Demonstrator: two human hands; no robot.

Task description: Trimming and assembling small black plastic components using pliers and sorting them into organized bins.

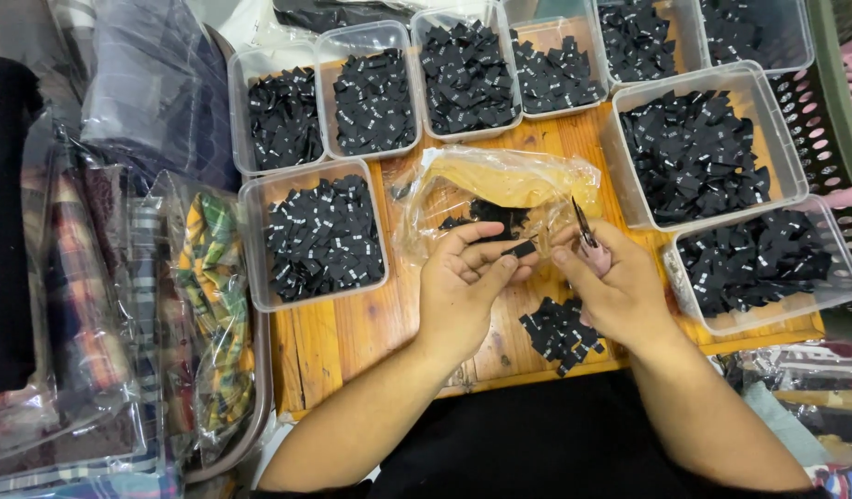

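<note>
Now the left hand (463,277) pinches a black label (521,249) lengthwise toward the right hand (615,286) (gripping upward-pointing snips (583,225)).

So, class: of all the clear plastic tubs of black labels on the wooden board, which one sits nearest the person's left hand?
The tub at the board's left edge, standing alone below the back row, just left of the left hand.

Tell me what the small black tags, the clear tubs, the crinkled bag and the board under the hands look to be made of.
Small black tags: likely woven fabric, matte, soft folded edges.
Clear rectangular tubs: thin translucent plastic, glossy rims.
Crinkled clear bag: thin plastic film, shiny creases, yellowish tint.
Slatted orange-brown board: wood, visible grain and knots, looks varnished.
Small snips in the right hand: dark blades, probably metal.
</note>
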